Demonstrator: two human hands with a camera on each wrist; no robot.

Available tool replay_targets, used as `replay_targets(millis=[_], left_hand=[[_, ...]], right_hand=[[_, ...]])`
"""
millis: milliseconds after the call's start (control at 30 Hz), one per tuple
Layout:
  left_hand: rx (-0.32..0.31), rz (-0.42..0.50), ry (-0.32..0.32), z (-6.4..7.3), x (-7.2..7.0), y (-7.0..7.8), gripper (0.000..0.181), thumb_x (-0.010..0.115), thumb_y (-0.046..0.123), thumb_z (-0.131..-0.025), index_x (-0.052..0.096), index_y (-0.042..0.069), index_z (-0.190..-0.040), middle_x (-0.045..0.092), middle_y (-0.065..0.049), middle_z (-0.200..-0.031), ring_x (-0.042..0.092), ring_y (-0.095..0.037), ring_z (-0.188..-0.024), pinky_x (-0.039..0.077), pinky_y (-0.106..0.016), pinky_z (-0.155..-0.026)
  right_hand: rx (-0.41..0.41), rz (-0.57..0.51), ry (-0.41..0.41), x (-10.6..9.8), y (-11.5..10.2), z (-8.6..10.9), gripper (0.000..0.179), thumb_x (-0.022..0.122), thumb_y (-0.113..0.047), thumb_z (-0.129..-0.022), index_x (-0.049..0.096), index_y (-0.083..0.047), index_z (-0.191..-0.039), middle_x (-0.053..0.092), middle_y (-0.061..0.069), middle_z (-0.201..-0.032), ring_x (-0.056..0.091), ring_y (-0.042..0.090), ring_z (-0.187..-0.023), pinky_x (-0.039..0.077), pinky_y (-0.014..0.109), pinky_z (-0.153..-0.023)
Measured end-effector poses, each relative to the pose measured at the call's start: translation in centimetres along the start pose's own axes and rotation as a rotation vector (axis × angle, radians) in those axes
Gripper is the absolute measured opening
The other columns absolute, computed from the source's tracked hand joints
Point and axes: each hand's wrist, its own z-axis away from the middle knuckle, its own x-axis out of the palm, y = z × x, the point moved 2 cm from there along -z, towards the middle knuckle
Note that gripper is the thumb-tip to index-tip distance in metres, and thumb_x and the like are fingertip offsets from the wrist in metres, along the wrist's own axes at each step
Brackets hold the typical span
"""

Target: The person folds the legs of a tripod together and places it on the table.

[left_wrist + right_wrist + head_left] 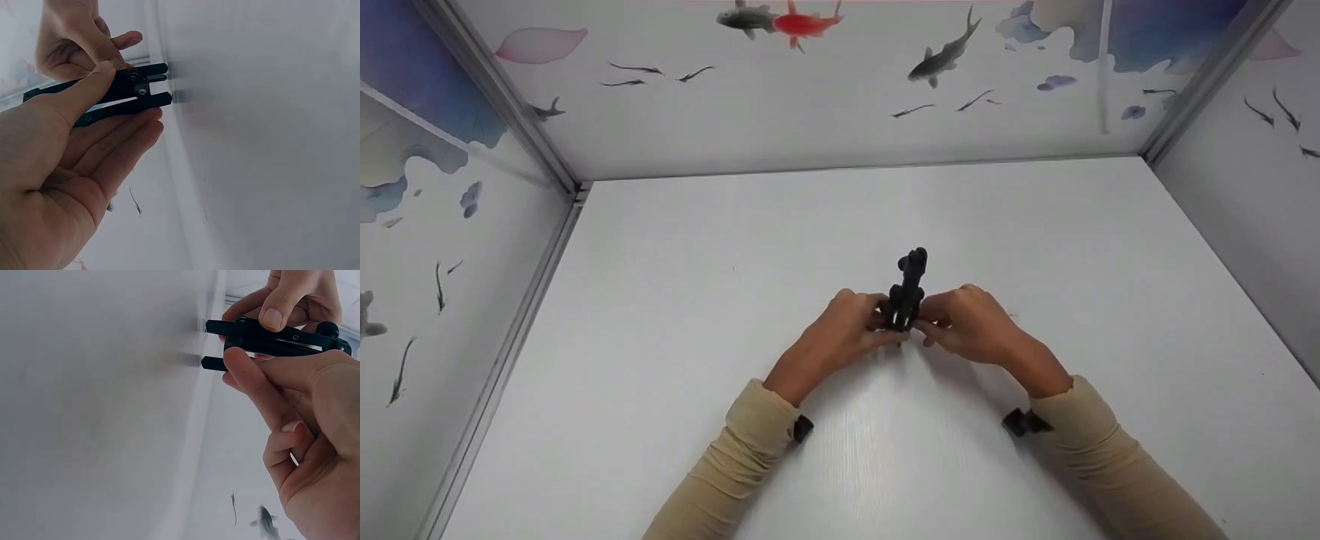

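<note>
Between both hands, near the middle of the white table, stands a black jointed stand-like device [913, 271] with round knobs and flat bar legs. My left hand [847, 326] pinches its lower part, thumb on one side and fingers behind. In the left wrist view, the device [143, 104] shows two parallel bars with a small screw between them. From the other side my right hand [976, 324] pinches the lower part with thumb and index finger. The right wrist view has the bar ends of the device [216, 327] pointing at the table, right at its surface.
The white table [697, 247] spreads around the hands. Panels painted with fish enclose it, a back wall [840, 112] and side walls [427, 247]. Small black wrist cameras [803, 428] sit at the cuffs of the tan sleeves [757, 420].
</note>
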Motion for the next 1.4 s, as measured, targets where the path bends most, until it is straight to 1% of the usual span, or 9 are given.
replay_targets(millis=[267,400,500,667,900,1067,1233,1300,1400], left_hand=[[0.009,0.065,-0.013,-0.24,0.06,-0.01,0.029,0.086,0.020,-0.095,0.079,0.004,-0.119,0.083,-0.011,-0.113,0.082,-0.017,-0.104,0.064,-0.034,-0.091],[0.012,0.049,-0.011,-0.16,-0.01,-0.05,0.030,0.086,0.022,-0.095,0.079,0.004,-0.118,0.083,-0.011,-0.114,0.081,-0.017,-0.107,0.064,-0.035,-0.091],[0.013,0.032,-0.008,-0.10,-0.06,-0.15,0.031,0.086,0.024,-0.095,0.079,0.005,-0.118,0.083,-0.010,-0.115,0.080,-0.017,-0.109,0.063,-0.033,-0.092],[0.021,0.033,-0.005,-0.03,-0.08,-0.33,0.033,0.086,0.023,-0.095,0.079,0.005,-0.121,0.082,-0.011,-0.118,0.080,-0.017,-0.111,0.063,-0.032,-0.093],[0.038,0.030,-0.006,-0.04,0.02,-0.41,0.031,0.086,0.023,-0.095,0.079,0.004,-0.118,0.083,-0.011,-0.116,0.080,-0.017,-0.108,0.063,-0.033,-0.091],[0.026,0.028,-0.005,-0.01,-0.10,-0.43,0.031,0.087,0.024,-0.094,0.079,0.005,-0.117,0.083,-0.010,-0.114,0.080,-0.016,-0.106,0.063,-0.032,-0.089],[0.029,0.060,-0.009,-0.02,-0.13,-0.41,0.032,0.087,0.020,-0.094,0.078,0.002,-0.118,0.083,-0.013,-0.114,0.082,-0.018,-0.104,0.064,-0.031,-0.089],[0.023,0.074,-0.005,-0.03,-0.04,-0.44,0.033,0.088,0.020,-0.093,0.078,0.002,-0.118,0.083,-0.013,-0.113,0.082,-0.019,-0.103,0.065,-0.031,-0.089],[-0.004,0.080,-0.001,0.02,0.14,-0.47,0.033,0.088,0.021,-0.093,0.078,0.004,-0.119,0.083,-0.011,-0.113,0.082,-0.019,-0.104,0.065,-0.033,-0.090]], right_hand=[[-0.004,-0.062,-0.006,0.08,0.09,0.02,0.017,0.075,-0.007,-0.101,0.084,-0.013,-0.114,0.085,0.001,-0.088,0.078,0.005,-0.073,0.051,0.022,-0.061],[0.001,-0.091,-0.013,0.21,0.15,-0.07,0.018,0.074,-0.006,-0.102,0.084,-0.013,-0.114,0.085,0.002,-0.092,0.079,0.005,-0.073,0.052,0.022,-0.062],[0.009,-0.107,-0.022,0.19,-0.01,-0.15,0.018,0.074,-0.005,-0.101,0.084,-0.013,-0.114,0.085,0.004,-0.094,0.079,0.005,-0.073,0.052,0.022,-0.062],[0.013,-0.126,-0.035,0.22,-0.18,-0.29,0.019,0.074,-0.004,-0.102,0.084,-0.011,-0.115,0.085,0.005,-0.096,0.080,0.006,-0.074,0.052,0.022,-0.061],[0.015,-0.109,-0.040,0.24,-0.23,-0.21,0.016,0.074,-0.004,-0.101,0.083,-0.009,-0.113,0.085,0.005,-0.093,0.080,0.007,-0.073,0.052,0.021,-0.060],[0.013,-0.079,-0.046,0.07,-0.50,-0.24,0.014,0.074,-0.006,-0.102,0.083,-0.008,-0.113,0.085,0.005,-0.091,0.080,0.008,-0.073,0.053,0.022,-0.061],[0.026,-0.072,-0.055,-0.11,-0.52,-0.25,0.014,0.075,-0.007,-0.102,0.083,-0.009,-0.113,0.085,0.004,-0.091,0.079,0.008,-0.073,0.053,0.023,-0.064],[0.032,-0.074,-0.061,-0.12,-0.40,-0.21,0.014,0.075,-0.008,-0.102,0.083,-0.010,-0.114,0.085,0.004,-0.091,0.079,0.008,-0.073,0.054,0.023,-0.065],[0.027,-0.077,-0.068,-0.02,-0.08,-0.12,0.016,0.075,-0.008,-0.102,0.083,-0.011,-0.115,0.085,0.003,-0.093,0.079,0.008,-0.072,0.056,0.024,-0.067]])
